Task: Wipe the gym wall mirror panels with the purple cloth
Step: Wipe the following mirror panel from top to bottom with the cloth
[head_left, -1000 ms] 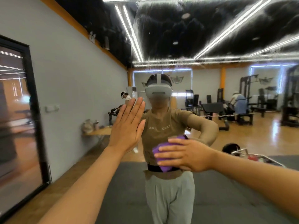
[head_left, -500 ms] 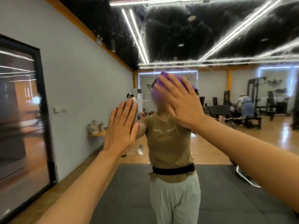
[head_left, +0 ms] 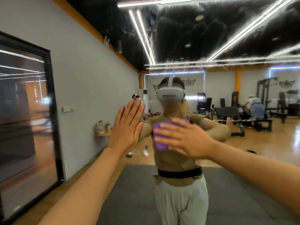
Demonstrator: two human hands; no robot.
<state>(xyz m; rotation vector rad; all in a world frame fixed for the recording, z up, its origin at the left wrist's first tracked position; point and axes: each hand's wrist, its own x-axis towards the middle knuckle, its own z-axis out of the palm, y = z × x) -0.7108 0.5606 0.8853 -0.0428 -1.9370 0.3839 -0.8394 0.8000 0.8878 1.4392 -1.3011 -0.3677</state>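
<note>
Left hand (head_left: 125,127) flat against mirror (head_left: 227,46), fingers straight and together, holding nothing. Right hand (head_left: 183,140) presses cloth (head_left: 159,141) onto the glass at chest height of the reflection, fingers extended over it. Cloth bunched, mostly under the palm.

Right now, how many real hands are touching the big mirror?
2. The open left hand rests flat on the gym wall mirror, left of the reflected person. The right hand presses the crumpled purple cloth against it at chest height.
</note>
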